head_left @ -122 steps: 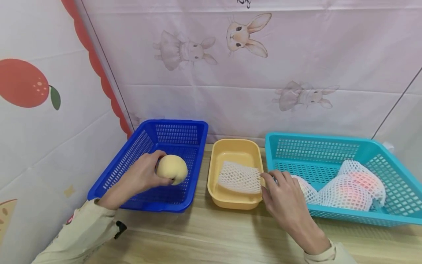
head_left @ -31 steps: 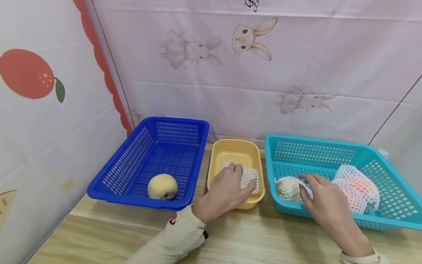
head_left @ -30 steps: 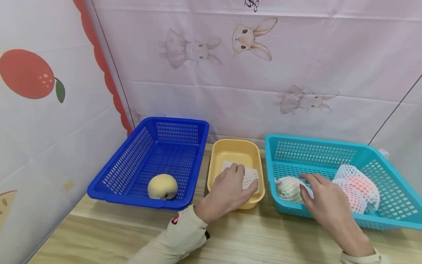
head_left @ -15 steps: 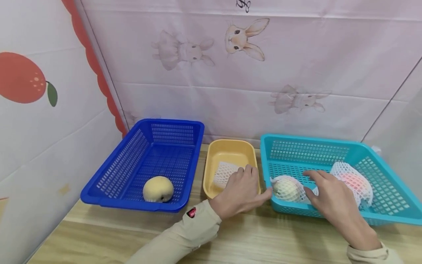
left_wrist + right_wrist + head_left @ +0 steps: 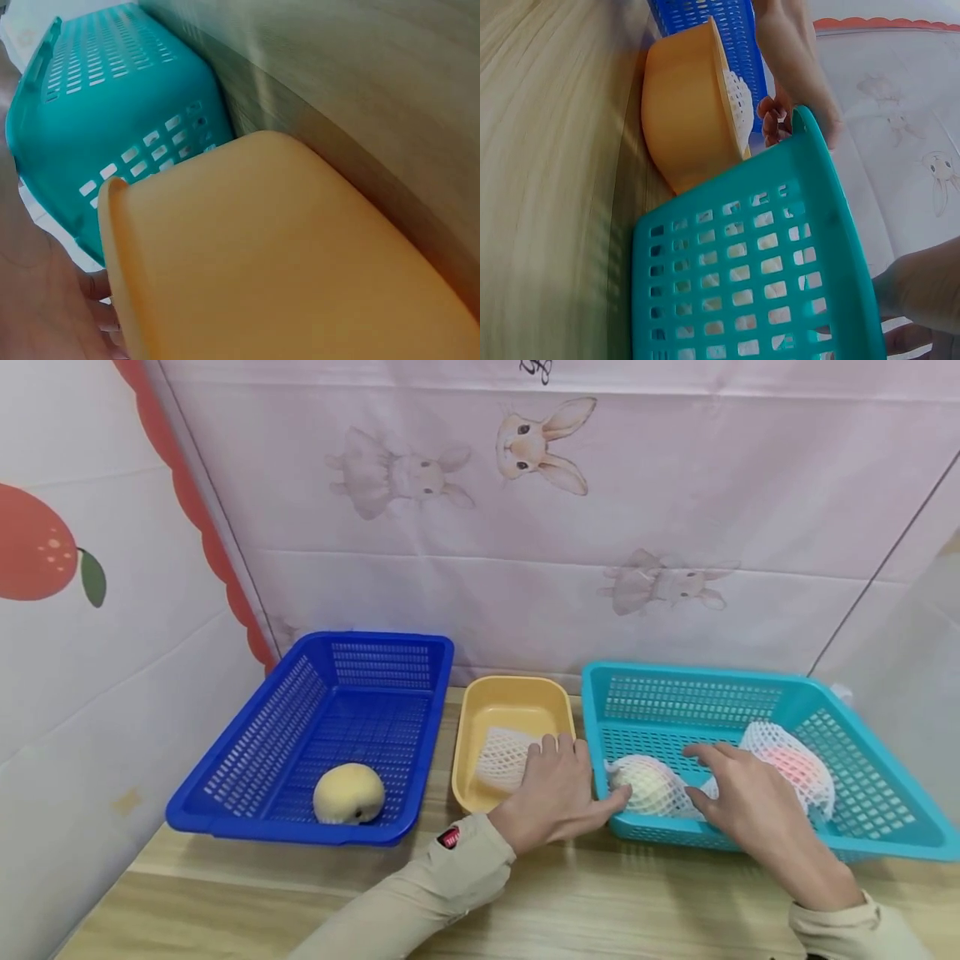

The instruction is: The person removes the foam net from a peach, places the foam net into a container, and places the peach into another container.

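My left hand [image 5: 553, 792] reaches over the right rim of the yellow tray [image 5: 516, 683]. Its fingers are extended, and its thumb overlaps the near-left corner of the teal basket [image 5: 697, 672], beside a pale fruit in a white foam net [image 5: 647, 783]. My right hand [image 5: 753, 795] is above that basket's front side, fingers loosely bent and spread, close to the same netted fruit. A pinkish netted fruit [image 5: 797, 768] lies farther right, partly behind this hand. A flattened foam net [image 5: 501, 758] lies in the tray. In the right wrist view, the right hand [image 5: 934, 289] is partly cut off.
The blue basket [image 5: 180, 814] stands at the left with a bare pale-yellow fruit [image 5: 348, 793] near its front. All three containers stand in a row on the wooden table [image 5: 247, 902], against a wall covering printed with rabbits [image 5: 525, 443].
The bare fruit, earlier in my left hand, now lies in the blue basket. That hand has moved right, across the tray to the teal basket. My right hand has shifted right from the tray.
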`<state>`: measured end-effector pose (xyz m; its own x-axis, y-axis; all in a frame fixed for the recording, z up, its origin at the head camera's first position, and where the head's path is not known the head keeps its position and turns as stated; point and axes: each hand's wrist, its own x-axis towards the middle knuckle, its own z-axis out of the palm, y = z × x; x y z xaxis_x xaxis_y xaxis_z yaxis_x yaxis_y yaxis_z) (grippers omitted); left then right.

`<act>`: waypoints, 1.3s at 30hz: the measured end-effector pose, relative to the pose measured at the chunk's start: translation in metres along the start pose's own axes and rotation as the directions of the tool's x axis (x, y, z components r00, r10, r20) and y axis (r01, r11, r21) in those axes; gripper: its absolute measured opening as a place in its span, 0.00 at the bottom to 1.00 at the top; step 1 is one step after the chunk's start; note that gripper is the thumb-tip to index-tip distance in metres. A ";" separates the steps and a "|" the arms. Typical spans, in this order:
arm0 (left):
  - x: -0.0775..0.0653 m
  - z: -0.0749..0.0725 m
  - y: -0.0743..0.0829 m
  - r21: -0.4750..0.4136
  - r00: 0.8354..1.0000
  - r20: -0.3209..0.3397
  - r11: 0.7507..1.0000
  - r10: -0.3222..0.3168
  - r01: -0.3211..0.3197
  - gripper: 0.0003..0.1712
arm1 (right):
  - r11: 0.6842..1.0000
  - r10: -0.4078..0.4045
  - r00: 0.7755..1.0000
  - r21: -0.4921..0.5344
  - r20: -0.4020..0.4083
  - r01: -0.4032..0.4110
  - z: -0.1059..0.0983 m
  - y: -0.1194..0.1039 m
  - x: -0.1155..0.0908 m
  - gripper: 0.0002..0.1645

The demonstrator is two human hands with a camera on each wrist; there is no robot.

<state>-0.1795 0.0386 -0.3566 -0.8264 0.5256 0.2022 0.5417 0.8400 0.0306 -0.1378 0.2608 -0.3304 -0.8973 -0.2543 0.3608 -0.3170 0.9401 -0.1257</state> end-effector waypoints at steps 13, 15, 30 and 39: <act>0.001 0.004 0.000 -0.032 1.000 -0.019 0.999 0.013 -0.013 0.34 | 1.000 -0.019 0.964 0.014 0.266 0.016 0.001 0.017 0.017 0.33; 0.000 0.005 0.000 -0.031 0.999 -0.025 0.999 0.020 -0.021 0.33 | 0.999 -0.026 0.949 0.031 0.315 0.017 0.004 0.020 0.018 0.36; 0.000 0.007 -0.001 -0.067 0.999 -0.027 0.997 0.024 -0.026 0.34 | 0.986 -0.137 0.884 0.149 0.446 0.078 0.024 0.028 0.035 0.55; 0.002 0.008 0.000 -0.059 0.999 -0.036 0.998 0.013 -0.015 0.32 | 0.980 -0.187 0.859 0.149 0.476 0.130 0.033 0.028 0.039 0.57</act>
<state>-0.1820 0.0406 -0.3638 -0.8131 0.5312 0.2380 0.5623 0.8226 0.0849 -0.1923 0.2698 -0.3503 -0.8582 -0.5022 -0.1065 -0.4733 0.8544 -0.2144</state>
